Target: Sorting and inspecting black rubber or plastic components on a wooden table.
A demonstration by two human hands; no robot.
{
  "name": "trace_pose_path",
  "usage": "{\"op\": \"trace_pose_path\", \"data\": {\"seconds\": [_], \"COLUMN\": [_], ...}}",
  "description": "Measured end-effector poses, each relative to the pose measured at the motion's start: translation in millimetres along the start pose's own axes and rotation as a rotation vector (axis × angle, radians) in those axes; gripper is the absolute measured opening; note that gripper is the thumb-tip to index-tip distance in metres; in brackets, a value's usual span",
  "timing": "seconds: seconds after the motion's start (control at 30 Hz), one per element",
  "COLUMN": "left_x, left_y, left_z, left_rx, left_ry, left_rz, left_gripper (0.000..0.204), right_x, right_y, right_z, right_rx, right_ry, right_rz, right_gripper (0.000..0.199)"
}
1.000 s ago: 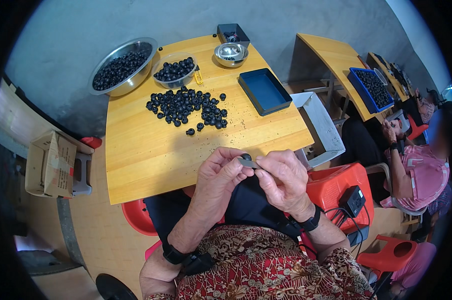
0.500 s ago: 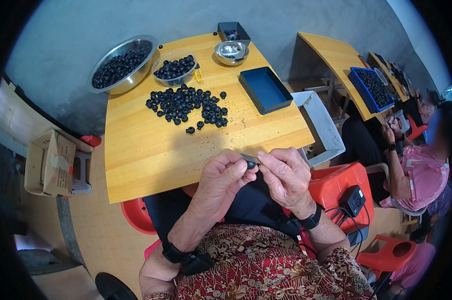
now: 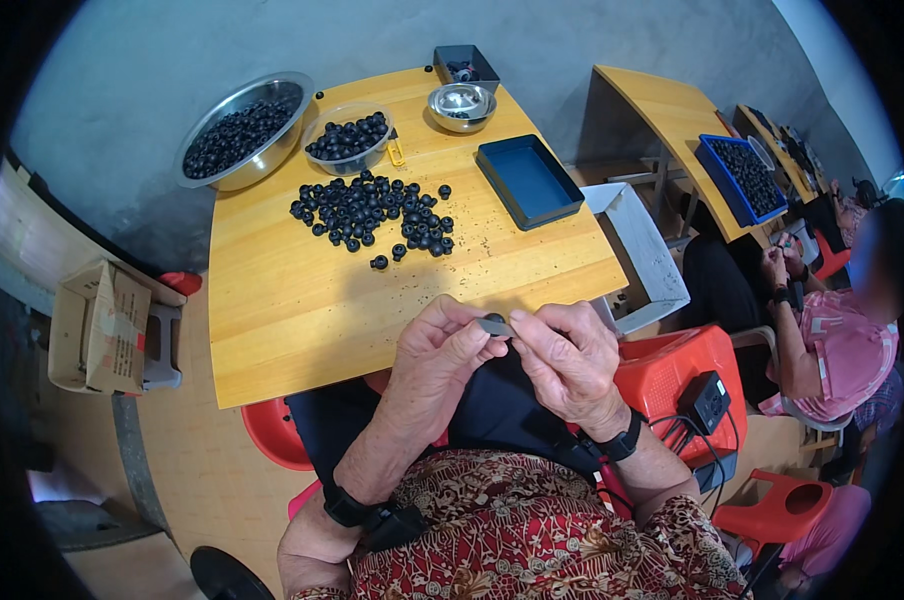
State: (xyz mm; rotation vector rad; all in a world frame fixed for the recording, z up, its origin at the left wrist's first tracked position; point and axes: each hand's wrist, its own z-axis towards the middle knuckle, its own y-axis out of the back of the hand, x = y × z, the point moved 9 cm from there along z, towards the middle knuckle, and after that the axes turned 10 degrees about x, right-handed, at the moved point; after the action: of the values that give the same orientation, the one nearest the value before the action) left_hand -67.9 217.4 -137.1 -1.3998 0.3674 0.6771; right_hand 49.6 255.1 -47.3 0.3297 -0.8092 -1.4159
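Just over the table's near edge, my left hand (image 3: 434, 345) is closed on a small round black part (image 3: 493, 317), pinched between thumb and fingertips. My right hand (image 3: 568, 358) pinches one end of a thin flat grey blade (image 3: 495, 329), which lies across the near side of the part. The fingers partly hide both. Farther off on the wooden table (image 3: 272, 330) is a loose pile of similar black round parts (image 3: 364, 208), some showing a hole. A clear plastic bowl (image 3: 320, 160) of them stands behind, beside a yellow cutter (image 3: 396, 152).
At the table's far left stands a large metal basin (image 3: 194, 172) of black parts. A dark blue tray (image 3: 530, 180), a steel bowl (image 3: 462, 122) and a grey box (image 3: 482, 62) are at the right. A red stool (image 3: 672, 365) stands beside me; a person in pink (image 3: 837, 340) sits farther right.
The blade has turned from the far, upper side of the black part to its near side. Both hands stay in nearly the same place.
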Motion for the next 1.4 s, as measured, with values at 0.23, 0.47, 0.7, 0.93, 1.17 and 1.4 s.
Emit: {"op": "trace_pose_path", "data": {"seconds": [0.23, 0.47, 0.7, 0.93, 1.17, 1.4], "left_x": [0.2, -2.1, -3.4, -5.7, -4.1, -4.5], "left_y": [0.1, 2.0, 7.9, 7.7, 6.1, 5.3], "left_z": [0.6, 0.3, 0.1, 0.9, 0.8, -0.9], "left_rx": [-0.012, -0.019, -0.068, -0.078, -0.135, -0.085], "left_ry": [0.009, -0.006, -0.019, -0.043, -0.002, -0.052], "left_rz": [-0.005, 0.039, 0.083, 0.134, 0.082, 0.187], "left_gripper": [0.011, 0.009, 0.005, 0.006, 0.014, 0.017], "right_x": [-0.8, 0.0, -4.1, -39.0, -46.3, -47.6], "right_y": [1.8, -1.5, -5.7, -26.5, -28.6, -37.8], "right_z": [0.1, 0.1, -0.3, -8.0, -16.7, -20.9], "right_rx": [-0.015, 0.006, 0.025, 0.108, 0.048, 0.079], "right_ry": [0.009, 0.021, 0.016, -0.414, -0.602, -0.645], "right_rz": [-0.008, -0.036, -0.046, 0.438, 0.677, 0.733], "right_gripper": [0.043, 0.043, 0.04, 0.018, 0.015, 0.016]}}
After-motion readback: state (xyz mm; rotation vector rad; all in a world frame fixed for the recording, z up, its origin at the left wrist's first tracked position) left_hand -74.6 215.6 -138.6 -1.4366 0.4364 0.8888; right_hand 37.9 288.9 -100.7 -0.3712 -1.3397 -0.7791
